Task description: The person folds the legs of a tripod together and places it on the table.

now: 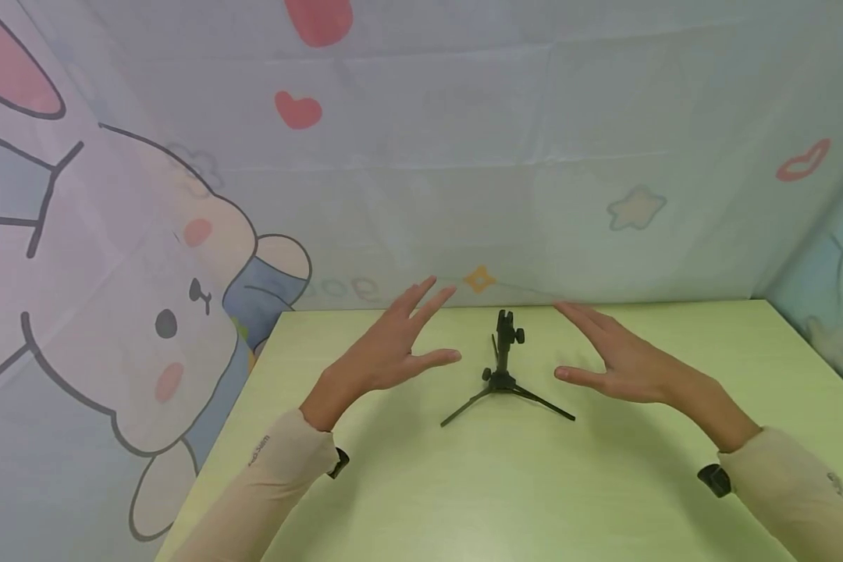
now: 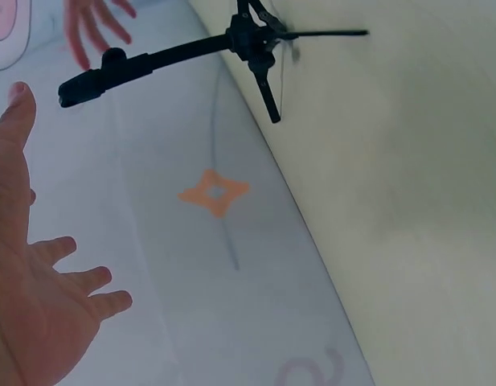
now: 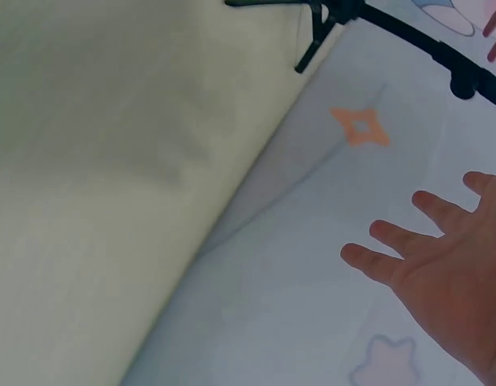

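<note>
A small black tripod stand (image 1: 502, 380) stands upright on the table, its thin legs spread and a knob on the side of its post. To its left, my left hand (image 1: 392, 343) is held above the table with fingers straight and thumb stretched toward the stand. My right hand (image 1: 621, 355) mirrors it on the other side, fingers extended, apart from the post. Neither hand holds anything. In the left wrist view the stand's post (image 2: 171, 56) reaches past the left thumb (image 2: 18, 112). The right wrist view shows the right fingers (image 3: 400, 237) spread below the stand (image 3: 408, 32).
The pale yellow-green table (image 1: 492, 499) extends around the stand. Behind it hangs a light cloth backdrop (image 1: 421, 156) printed with hearts, stars and a large bunny, meeting the table's back edge. Each sleeve has a dark wrist device, such as the right one (image 1: 715, 480).
</note>
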The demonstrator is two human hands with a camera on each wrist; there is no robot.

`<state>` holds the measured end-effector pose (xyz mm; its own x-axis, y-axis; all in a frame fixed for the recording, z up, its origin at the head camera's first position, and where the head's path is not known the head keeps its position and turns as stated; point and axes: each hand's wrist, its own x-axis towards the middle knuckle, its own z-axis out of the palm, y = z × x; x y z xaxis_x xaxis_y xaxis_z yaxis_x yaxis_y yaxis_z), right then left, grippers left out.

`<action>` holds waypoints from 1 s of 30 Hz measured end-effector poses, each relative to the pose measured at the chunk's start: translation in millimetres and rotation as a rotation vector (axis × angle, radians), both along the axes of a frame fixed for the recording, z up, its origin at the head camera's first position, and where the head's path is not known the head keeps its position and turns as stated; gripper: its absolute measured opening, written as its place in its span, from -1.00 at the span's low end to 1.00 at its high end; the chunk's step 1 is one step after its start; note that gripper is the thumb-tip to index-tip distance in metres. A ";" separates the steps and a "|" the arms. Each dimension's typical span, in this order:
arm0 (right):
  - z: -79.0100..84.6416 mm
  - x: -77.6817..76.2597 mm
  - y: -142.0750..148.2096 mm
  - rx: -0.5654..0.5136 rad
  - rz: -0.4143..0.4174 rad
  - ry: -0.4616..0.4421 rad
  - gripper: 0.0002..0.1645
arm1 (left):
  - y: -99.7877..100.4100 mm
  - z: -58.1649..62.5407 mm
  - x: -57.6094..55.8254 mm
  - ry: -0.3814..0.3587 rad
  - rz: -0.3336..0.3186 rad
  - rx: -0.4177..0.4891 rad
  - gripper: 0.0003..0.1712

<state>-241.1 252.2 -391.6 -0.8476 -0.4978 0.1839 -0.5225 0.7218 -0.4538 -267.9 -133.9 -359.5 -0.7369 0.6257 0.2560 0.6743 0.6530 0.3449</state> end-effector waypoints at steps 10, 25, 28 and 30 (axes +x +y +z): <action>-32.7 3.0 -15.0 -0.015 0.029 -0.061 0.10 | 30.7 -14.7 3.5 -0.015 -0.058 0.159 -0.08; -66.6 -1.0 -34.1 0.010 0.099 -0.062 -0.06 | 78.6 -29.9 -2.6 0.056 -0.183 0.459 -0.32; -71.5 -3.3 -37.3 0.000 0.124 -0.048 -0.18 | 85.5 -32.8 -5.0 0.042 -0.223 0.529 -0.36; -74.2 -4.9 -39.5 -0.012 0.147 -0.030 -0.29 | 89.3 -34.8 -6.4 0.037 -0.243 0.565 -0.39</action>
<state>-246.0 212.7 -465.7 -0.7708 -0.6149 0.1668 -0.6084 0.6327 -0.4791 -274.2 -44.6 -394.3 -0.5746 0.5350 0.6194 0.7989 0.2020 0.5665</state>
